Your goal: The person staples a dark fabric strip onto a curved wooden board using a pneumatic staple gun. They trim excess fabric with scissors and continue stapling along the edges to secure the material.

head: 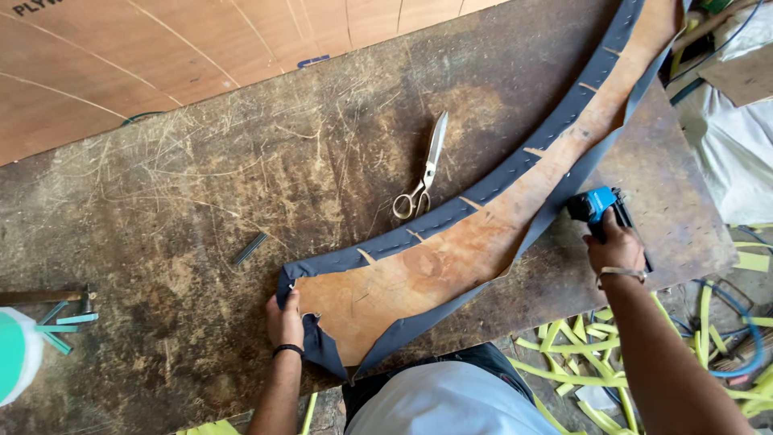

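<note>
**Curved panel pinned at both ends on a scarred workbench**

A long, curved plywood panel [483,234], its edges wrapped in dark blue-grey fabric [515,165], lies across a worn, scratched workbench [177,234], sweeping from the near edge up toward the far right corner. The person's left hand [284,318] pinches the fabric at the panel's wide near end, fingers closed on the folded corner, a dark band at the wrist. The right hand [616,250] is wrapped around a blue staple gun [596,205] whose nose sits against the fabric on the panel's outer edge (a metal bangle circles that wrist). A line of staples runs along the fabric on the inner curve, with small notches cut into the turned-over edge.

A pair of metal scissors [423,173] rests on the bench just beside the inner curve, blades pointing away from the person. A short strip of staples [250,248] lies apart to the left. Yellow offcuts [580,346] litter the floor below the bench's right side, near a blue hose [745,330].
</note>
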